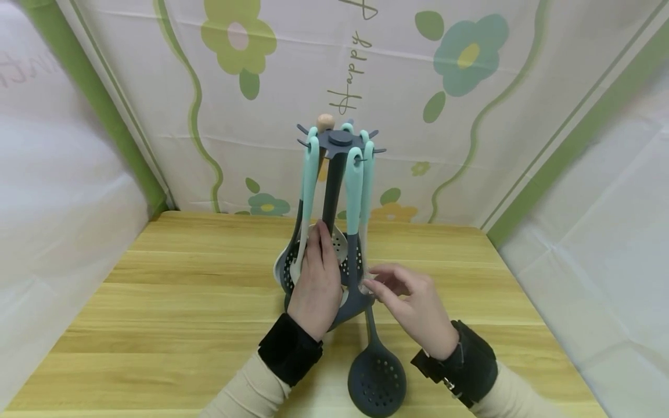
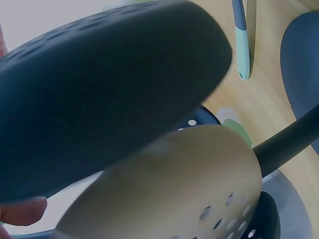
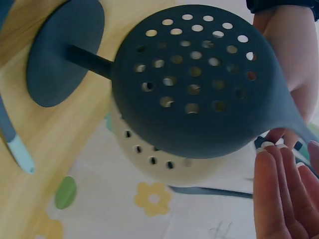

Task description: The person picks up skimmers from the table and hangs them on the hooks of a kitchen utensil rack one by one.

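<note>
A dark utensil rack (image 1: 331,197) holds several hanging kitchen utensils with mint handles (image 1: 353,186). My left hand (image 1: 316,287) reaches in among their heads with straight fingers, its back facing up. To the right, my right hand (image 1: 415,302) has its thumb and index fingertips at the neck of a pale-shafted utensil, beside a dark utensil head (image 1: 355,305); whether they pinch it is unclear. In the right wrist view, straight fingers (image 3: 281,194) lie near the neck of a dark skimmer (image 3: 194,74). A pale perforated head (image 2: 199,184) fills the lower left wrist view.
Another dark skimmer (image 1: 377,380) lies on the wooden table (image 1: 172,325) in front, its shaft running under the rack. The round base (image 3: 67,55) of the rack stands on the table. A flower-printed cloth (image 1: 292,69) hangs behind, with pale cloth at both sides.
</note>
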Motion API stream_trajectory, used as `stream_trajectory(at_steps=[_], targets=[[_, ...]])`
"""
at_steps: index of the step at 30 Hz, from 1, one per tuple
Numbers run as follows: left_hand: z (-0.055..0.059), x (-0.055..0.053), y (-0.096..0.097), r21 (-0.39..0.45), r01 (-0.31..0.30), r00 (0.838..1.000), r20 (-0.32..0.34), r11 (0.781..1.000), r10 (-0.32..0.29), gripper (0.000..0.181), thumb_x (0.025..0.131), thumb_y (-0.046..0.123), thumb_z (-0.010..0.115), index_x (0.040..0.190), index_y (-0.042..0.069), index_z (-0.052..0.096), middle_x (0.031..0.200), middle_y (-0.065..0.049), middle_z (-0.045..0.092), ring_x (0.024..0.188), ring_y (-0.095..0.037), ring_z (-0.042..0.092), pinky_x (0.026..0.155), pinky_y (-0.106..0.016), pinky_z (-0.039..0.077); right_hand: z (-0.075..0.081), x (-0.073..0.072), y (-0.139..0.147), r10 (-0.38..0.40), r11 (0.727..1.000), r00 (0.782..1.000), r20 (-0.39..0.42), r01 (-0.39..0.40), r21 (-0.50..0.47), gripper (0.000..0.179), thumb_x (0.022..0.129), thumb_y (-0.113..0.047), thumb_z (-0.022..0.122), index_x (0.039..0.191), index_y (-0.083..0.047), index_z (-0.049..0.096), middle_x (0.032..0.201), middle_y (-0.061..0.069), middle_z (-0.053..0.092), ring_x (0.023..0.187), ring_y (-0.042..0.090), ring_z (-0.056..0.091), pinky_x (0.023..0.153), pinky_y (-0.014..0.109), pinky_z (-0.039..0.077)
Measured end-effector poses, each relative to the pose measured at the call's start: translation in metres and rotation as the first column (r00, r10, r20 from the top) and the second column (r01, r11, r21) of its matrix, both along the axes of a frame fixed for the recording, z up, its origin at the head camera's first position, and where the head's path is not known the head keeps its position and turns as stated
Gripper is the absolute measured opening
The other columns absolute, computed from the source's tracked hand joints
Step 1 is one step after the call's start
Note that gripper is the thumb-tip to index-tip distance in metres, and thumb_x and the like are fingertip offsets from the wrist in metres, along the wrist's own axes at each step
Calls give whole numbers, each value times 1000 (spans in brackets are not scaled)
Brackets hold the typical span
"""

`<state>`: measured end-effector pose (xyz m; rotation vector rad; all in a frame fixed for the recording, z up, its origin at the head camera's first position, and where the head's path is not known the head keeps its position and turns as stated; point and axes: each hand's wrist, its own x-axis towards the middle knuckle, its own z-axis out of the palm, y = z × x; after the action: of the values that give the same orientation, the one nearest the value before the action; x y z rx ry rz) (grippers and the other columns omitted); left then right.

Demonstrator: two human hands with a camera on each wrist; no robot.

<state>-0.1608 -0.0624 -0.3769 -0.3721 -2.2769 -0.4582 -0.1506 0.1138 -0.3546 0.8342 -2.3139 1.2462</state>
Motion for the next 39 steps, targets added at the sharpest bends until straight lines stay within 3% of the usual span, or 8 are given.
stream_trajectory(at_steps=[6,10,16,20,24,29,39], targets=[[0,0,0,-22,-16,1000,-8,1000,16,71,90,-6,65,146,-18,24,142,-39,38,119,-40,58,91,-37,57,-11,-1,7,-75,997,993,96,77,-19,11,92,-6,70,103,-5,71,79,2,72,62,2,64,56,25,58],[1,0,1,-16,-19,1000,-2,1000,19,72,89,-6,66,146,-17,24,142,-38,38,119,-40,59,91,-38,57,-18,-3,11,-122,992,977,177,122,10,15,92,-10,70,106,-4,69,80,2,71,63,4,65,57,25,58],[1,-1,2,-5,-26,1000,-5,1000,26,72,90,-7,64,147,-17,22,142,-38,39,118,-41,60,91,-39,57,-32,-8,16,-209,978,908,364,185,99,24,93,-16,70,114,-4,66,86,6,71,65,9,66,58,23,57],[1,-1,2,-4,-39,999,-3,999,39,72,90,-7,64,147,-16,21,142,-37,39,117,-40,60,90,-39,58,-43,-14,19,-248,967,860,445,196,160,30,92,-17,71,118,-3,64,88,8,70,65,15,67,56,23,56],[1,-2,3,-8,-53,999,8,999,54,69,92,-6,62,147,-16,21,142,-36,40,118,-39,61,91,-38,58,-54,-19,23,-273,959,826,494,191,211,35,91,-18,71,122,-3,63,88,7,68,62,12,64,54,24,55],[1,-3,3,-9,-59,998,22,998,59,68,93,-5,61,147,-17,21,141,-37,41,119,-39,60,94,-38,56,-66,-22,25,-287,954,791,539,189,231,35,91,-18,72,122,-4,63,88,6,68,64,19,67,53,25,55],[5,-3,2,4,-45,997,57,999,44,69,94,-9,59,149,-15,17,141,-36,41,116,-38,62,89,-36,58,-78,-23,27,-300,950,762,574,187,248,37,90,-17,72,121,0,63,84,5,68,62,22,66,49,26,52]])
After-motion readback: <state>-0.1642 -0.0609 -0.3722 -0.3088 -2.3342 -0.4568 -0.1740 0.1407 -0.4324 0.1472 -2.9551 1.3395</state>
